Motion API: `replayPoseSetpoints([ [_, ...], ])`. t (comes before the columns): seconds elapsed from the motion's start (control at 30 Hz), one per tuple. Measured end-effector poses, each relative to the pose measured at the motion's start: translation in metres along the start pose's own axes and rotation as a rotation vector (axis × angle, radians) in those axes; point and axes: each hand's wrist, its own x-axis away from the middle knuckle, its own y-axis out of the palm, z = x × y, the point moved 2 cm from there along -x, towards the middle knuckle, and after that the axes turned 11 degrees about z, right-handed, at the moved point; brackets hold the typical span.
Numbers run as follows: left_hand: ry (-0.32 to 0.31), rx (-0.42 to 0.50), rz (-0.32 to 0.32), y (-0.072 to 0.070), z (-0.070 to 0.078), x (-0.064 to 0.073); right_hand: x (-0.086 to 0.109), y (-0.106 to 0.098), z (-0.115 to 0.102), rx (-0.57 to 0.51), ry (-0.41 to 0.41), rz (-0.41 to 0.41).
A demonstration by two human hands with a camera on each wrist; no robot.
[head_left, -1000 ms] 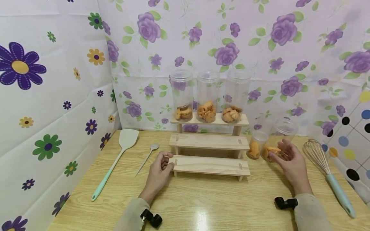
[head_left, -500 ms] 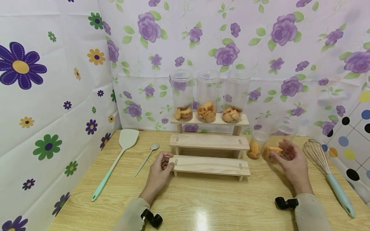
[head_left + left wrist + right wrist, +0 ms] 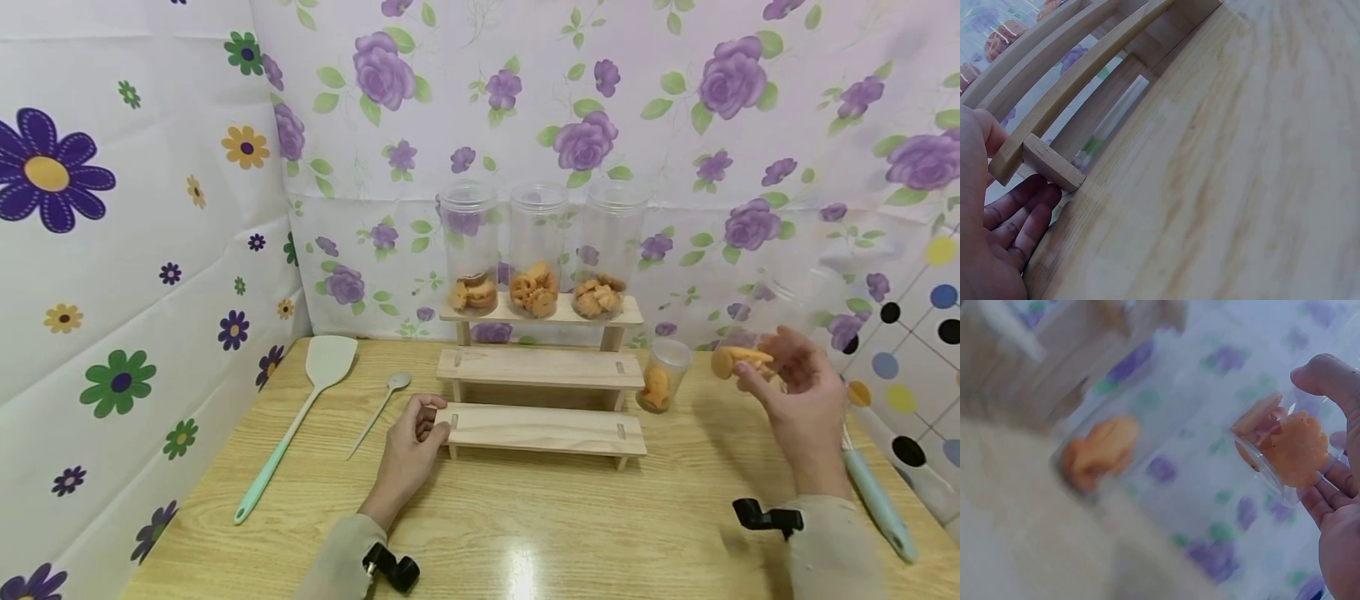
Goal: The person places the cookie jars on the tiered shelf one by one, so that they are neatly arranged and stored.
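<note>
A three-tier wooden stand (image 3: 540, 429) stands in the middle of the table. My left hand (image 3: 408, 442) grips the left end of its lowest tier; in the left wrist view the fingers (image 3: 1022, 212) curl beneath that end. To the right of the stand, my right hand (image 3: 806, 396) holds a clear cylindrical jar (image 3: 1279, 456) of cookies, tilted and raised off the table. Cookies lie gathered at its bottom. A shorter clear jar (image 3: 663, 375) with orange-brown cookies stands between the stand and my right hand.
Three tall clear jars, left (image 3: 472, 250), middle (image 3: 536, 250) and right (image 3: 607, 250), stand on the top tier with cookies inside. A spatula (image 3: 292, 425) and a small spoon (image 3: 382, 412) lie at the left. A whisk (image 3: 873, 500) lies at the right, partly hidden by my right hand.
My right hand has lifted the jar off the table and moved it right and up, away from the shorter jar. The left hand keeps its place on the stand.
</note>
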Motion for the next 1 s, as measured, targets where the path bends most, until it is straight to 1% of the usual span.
replayPoseSetpoints([
  [0.07,0.000,-0.004,0.002,-0.001,0.000,0.000,0.000,0.004,-0.016,-0.071,-0.035,0.006],
  [0.17,0.001,-0.008,0.002,-0.002,0.000,0.000,0.001,0.010,-0.038,-0.157,-0.092,-0.017],
  [0.23,0.002,-0.006,0.002,-0.002,0.000,0.000,0.003,0.015,-0.048,-0.219,-0.114,-0.039],
  [0.33,0.003,-0.001,0.003,-0.002,0.000,0.000,0.007,0.026,-0.060,-0.266,-0.132,-0.089],
  [0.57,0.000,0.008,-0.005,-0.003,0.000,0.000,0.025,0.050,-0.073,-0.202,-0.153,-0.195],
  [0.73,0.000,0.008,0.001,-0.005,0.001,0.000,0.037,0.067,-0.079,-0.225,-0.168,-0.267],
  [0.83,0.000,0.011,0.001,-0.005,0.001,0.000,0.044,0.077,-0.081,-0.256,-0.163,-0.300],
  [0.93,0.001,0.017,-0.008,-0.003,0.000,0.000,0.052,0.089,-0.084,-0.248,-0.167,-0.327],
  [1.0,-0.002,0.017,-0.012,-0.002,0.000,0.000,0.059,0.100,-0.085,-0.216,-0.180,-0.348],
])
